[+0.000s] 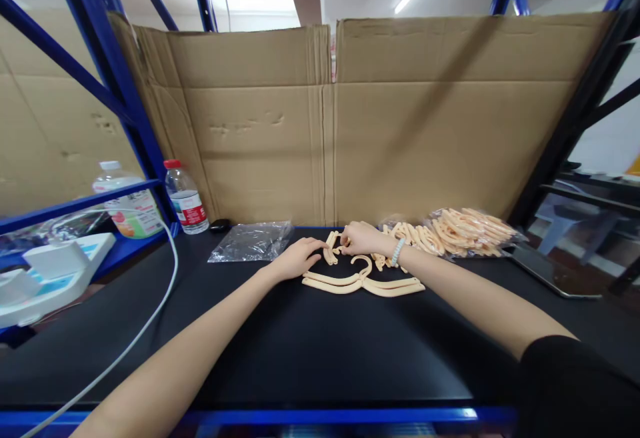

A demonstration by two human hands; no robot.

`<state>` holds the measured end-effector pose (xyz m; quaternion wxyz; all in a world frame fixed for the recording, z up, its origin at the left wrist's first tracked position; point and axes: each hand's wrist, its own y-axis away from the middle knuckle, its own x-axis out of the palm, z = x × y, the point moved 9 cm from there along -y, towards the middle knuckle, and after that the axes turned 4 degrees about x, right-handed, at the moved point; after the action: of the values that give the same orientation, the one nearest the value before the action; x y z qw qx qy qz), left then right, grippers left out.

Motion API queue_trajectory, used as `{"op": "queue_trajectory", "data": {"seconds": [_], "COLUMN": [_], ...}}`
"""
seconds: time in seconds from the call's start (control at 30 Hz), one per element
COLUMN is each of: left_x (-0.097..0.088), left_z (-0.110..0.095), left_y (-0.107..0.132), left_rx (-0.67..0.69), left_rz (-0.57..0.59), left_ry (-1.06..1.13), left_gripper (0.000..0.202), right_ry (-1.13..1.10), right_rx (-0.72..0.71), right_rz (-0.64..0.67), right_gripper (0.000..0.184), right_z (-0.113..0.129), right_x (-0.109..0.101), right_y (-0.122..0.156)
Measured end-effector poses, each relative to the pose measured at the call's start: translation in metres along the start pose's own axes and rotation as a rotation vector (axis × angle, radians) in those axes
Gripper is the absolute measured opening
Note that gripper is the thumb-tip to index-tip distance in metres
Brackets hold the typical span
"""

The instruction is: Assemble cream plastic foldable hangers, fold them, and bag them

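My left hand rests on the black tabletop, its fingers pinching a small peach plastic piece. My right hand, with a bead bracelet at the wrist, is closed on the other side of the same piece. Just in front of both hands lies an assembled peach plastic hanger with its hook pointing away from me. Right of my right hand, several more peach hanger parts lie in a pile on clear plastic.
An empty clear plastic bag lies left of my hands. Two water bottles stand at the back left by the blue rack post. A white cable crosses the left side. Cardboard walls close off the back. A tablet lies at the right.
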<state>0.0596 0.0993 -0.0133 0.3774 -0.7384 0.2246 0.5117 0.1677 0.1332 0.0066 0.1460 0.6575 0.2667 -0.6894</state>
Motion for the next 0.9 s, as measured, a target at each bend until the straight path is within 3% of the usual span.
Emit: {"op": "queue_trajectory", "data": {"seconds": [0.13,0.3,0.57,0.73,0.9], "left_x": [0.004,0.006,0.007,0.001,-0.021], "left_z": [0.003,0.005,0.009,0.010,0.018], "left_y": [0.001,0.003,0.005,0.006,0.007], "left_rx": [0.002,-0.010,-0.006,-0.021,-0.117], "left_rz": [0.032,0.049,0.039,-0.052,-0.279], "left_ry": [-0.017,-0.031,0.015,0.123,0.269], "left_gripper": [0.027,0.024,0.028,0.019,0.020], "right_ry": [-0.002,-0.069,-0.161,-0.214,-0.346], "right_rx": [-0.014,-0.012,-0.042,-0.025,0.029], "right_rz": [-0.022,-0.064,0.014,0.027,-0.056], "right_gripper": [0.010,0.015,0.014,0.013,0.013], "right_z": [0.001,0.002,-0.003,-0.005,-0.016], "right_x": [0.009,0.005,0.015,0.023,0.009], "right_y": [-0.006,-0.006,-0.008,-0.010,-0.012]}}
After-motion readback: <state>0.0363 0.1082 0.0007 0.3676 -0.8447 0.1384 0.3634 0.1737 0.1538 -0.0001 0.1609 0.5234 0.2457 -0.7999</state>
